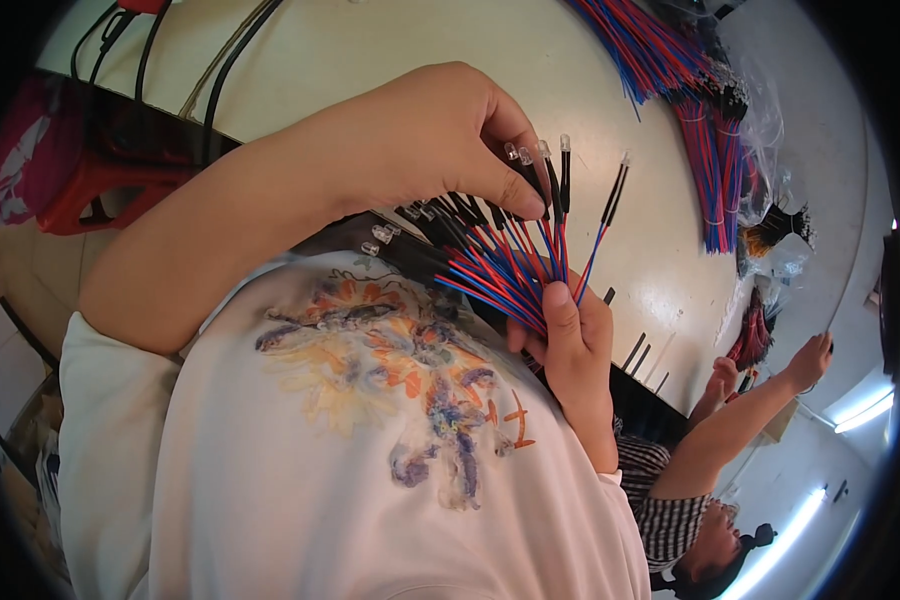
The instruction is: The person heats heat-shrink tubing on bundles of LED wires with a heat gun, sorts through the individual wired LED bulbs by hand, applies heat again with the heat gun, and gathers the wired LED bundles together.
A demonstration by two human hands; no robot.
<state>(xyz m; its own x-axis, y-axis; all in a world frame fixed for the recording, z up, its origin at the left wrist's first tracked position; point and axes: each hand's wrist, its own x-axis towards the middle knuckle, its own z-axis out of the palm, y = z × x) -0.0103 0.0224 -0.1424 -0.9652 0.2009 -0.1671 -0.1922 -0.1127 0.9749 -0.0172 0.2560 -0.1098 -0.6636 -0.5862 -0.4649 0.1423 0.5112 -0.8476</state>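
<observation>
Pale round table (390, 60) fills the background, with heaps of red and blue wires (715, 150) along its far edge. Right hand (570, 345) grips a fanned bundle of wired LEDs (500, 265) near the chest; left hand (450, 140) pinches their clear tips, seemingly sorting or aligning them. Black sleeve pieces (642, 352) lie nearby. Another person's hands (810, 360) reach in, well apart, at the right.

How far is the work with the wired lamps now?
Done: several tied bundles lie on the table. In hand: the right hand grips a fan of red-and-blue wired lamps; the left hand pinches their tips. Left: loose wires lie untied.
</observation>
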